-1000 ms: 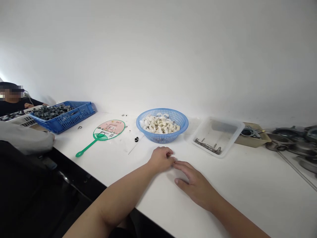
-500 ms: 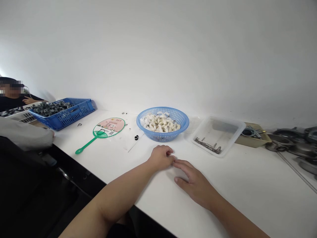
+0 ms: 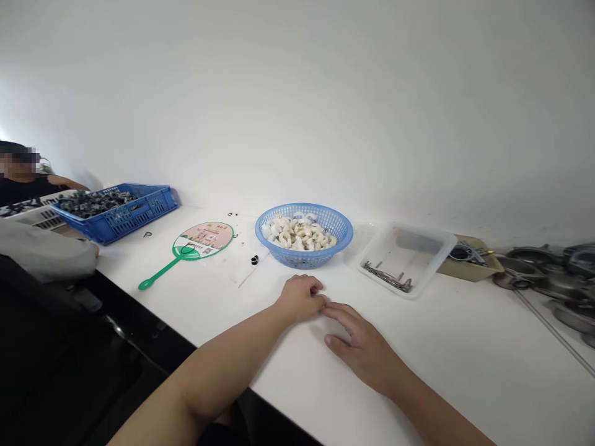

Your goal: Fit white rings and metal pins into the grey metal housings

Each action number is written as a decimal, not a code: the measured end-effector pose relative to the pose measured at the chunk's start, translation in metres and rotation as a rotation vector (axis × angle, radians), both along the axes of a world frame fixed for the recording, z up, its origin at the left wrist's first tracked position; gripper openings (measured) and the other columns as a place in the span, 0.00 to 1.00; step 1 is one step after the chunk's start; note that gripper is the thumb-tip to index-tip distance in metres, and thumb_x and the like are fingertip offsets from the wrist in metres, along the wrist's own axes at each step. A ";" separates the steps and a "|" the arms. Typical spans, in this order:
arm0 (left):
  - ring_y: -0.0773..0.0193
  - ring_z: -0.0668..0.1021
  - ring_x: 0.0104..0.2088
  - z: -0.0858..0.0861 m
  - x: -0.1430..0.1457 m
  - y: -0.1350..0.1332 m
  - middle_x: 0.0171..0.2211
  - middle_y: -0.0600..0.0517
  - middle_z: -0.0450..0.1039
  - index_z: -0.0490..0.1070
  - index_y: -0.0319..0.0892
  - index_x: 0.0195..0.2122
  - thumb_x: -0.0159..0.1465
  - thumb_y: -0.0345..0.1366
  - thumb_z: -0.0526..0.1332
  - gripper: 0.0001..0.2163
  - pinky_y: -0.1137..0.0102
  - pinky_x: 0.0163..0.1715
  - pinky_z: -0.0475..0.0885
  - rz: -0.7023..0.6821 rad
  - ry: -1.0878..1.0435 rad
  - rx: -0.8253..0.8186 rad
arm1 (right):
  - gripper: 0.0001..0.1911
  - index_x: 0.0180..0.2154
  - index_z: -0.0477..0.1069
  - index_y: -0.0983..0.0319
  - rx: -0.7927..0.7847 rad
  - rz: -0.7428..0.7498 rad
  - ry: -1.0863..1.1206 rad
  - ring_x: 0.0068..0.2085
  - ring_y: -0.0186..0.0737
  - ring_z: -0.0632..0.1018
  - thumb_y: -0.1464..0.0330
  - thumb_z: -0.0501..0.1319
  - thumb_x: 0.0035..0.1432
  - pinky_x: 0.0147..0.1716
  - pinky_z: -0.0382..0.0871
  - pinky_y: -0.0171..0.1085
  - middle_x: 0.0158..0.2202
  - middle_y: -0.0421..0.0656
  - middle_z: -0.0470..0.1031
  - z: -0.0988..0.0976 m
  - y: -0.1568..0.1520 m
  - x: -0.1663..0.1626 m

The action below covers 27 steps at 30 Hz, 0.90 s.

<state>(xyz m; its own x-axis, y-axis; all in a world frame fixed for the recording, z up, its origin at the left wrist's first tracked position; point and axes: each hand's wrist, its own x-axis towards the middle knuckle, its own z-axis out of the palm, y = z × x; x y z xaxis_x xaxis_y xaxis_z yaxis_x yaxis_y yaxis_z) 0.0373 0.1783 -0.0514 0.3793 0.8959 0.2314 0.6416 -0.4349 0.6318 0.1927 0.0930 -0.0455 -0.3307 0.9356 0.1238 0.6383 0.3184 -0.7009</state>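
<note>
My left hand (image 3: 300, 298) rests curled on the white table (image 3: 441, 353), just in front of a blue plastic basket (image 3: 304, 262) heaped with curved white pieces (image 3: 298, 234). Nothing shows in its fingers, and their tips touch the fingertips of my right hand (image 3: 365, 350), which lies flat and spread on the tabletop. A small black ring (image 3: 255, 260) sits left of the basket on a transparent sheet (image 3: 242, 266). Both hands are nearest the basket, a short gap from its front rim.
A green-handled paper fan (image 3: 195, 244) lies left of the basket. A blue crate (image 3: 125, 226) of dark parts stands at far left, near a co-worker (image 3: 23, 191) and a grey sleeve (image 3: 41, 251). On the right are a transparent tray (image 3: 404, 260) with metal pieces and metal castings (image 3: 553, 282).
The whole scene has shifted and tilted slightly in the view, which points to head movement. My hands stay in nearly the same places, and the co-worker's arm has lowered.
</note>
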 end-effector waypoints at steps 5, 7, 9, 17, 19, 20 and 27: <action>0.62 0.72 0.37 0.000 0.000 -0.001 0.34 0.54 0.73 0.71 0.44 0.38 0.54 0.40 0.57 0.11 0.68 0.40 0.69 0.000 0.006 0.002 | 0.20 0.51 0.63 0.57 0.001 -0.003 -0.003 0.56 0.46 0.63 0.61 0.54 0.57 0.53 0.63 0.46 0.56 0.46 0.59 0.002 -0.001 0.000; 0.62 0.72 0.37 0.000 0.000 0.000 0.34 0.54 0.73 0.71 0.44 0.38 0.54 0.40 0.57 0.11 0.68 0.40 0.69 0.000 0.011 0.003 | 0.20 0.51 0.63 0.57 0.006 0.001 -0.005 0.56 0.46 0.64 0.61 0.54 0.57 0.54 0.63 0.46 0.56 0.46 0.59 0.003 -0.001 -0.001; 0.62 0.72 0.37 0.001 0.000 0.000 0.34 0.54 0.73 0.71 0.44 0.38 0.54 0.39 0.57 0.11 0.68 0.40 0.69 0.000 0.016 0.004 | 0.20 0.51 0.64 0.57 0.010 -0.001 -0.005 0.56 0.46 0.64 0.61 0.54 0.57 0.54 0.62 0.46 0.56 0.45 0.60 0.004 -0.001 -0.001; 0.62 0.72 0.37 0.000 0.000 0.000 0.34 0.54 0.73 0.71 0.44 0.38 0.55 0.39 0.57 0.11 0.68 0.41 0.69 -0.002 0.026 0.009 | 0.21 0.51 0.65 0.56 -0.002 -0.023 0.007 0.56 0.47 0.64 0.61 0.54 0.55 0.52 0.65 0.45 0.56 0.44 0.60 0.004 -0.002 -0.001; 0.62 0.72 0.37 0.000 0.000 0.000 0.34 0.54 0.73 0.71 0.44 0.38 0.55 0.40 0.57 0.11 0.68 0.41 0.69 -0.003 0.027 0.012 | 0.21 0.51 0.65 0.56 -0.010 -0.021 0.008 0.57 0.46 0.63 0.60 0.54 0.55 0.51 0.65 0.44 0.57 0.44 0.60 0.004 -0.002 -0.001; 0.63 0.72 0.37 0.000 0.000 0.000 0.33 0.54 0.73 0.72 0.44 0.38 0.55 0.40 0.57 0.11 0.68 0.41 0.69 -0.003 0.028 0.013 | 0.21 0.51 0.65 0.56 -0.010 -0.019 0.011 0.57 0.46 0.63 0.60 0.54 0.55 0.51 0.65 0.44 0.56 0.44 0.60 0.004 -0.002 -0.001; 0.63 0.72 0.37 0.000 0.000 -0.001 0.34 0.54 0.73 0.71 0.43 0.38 0.55 0.40 0.57 0.11 0.69 0.40 0.68 -0.004 0.031 0.008 | 0.21 0.50 0.65 0.57 -0.002 -0.019 0.016 0.56 0.47 0.64 0.61 0.54 0.55 0.52 0.64 0.45 0.56 0.45 0.61 0.005 -0.002 -0.002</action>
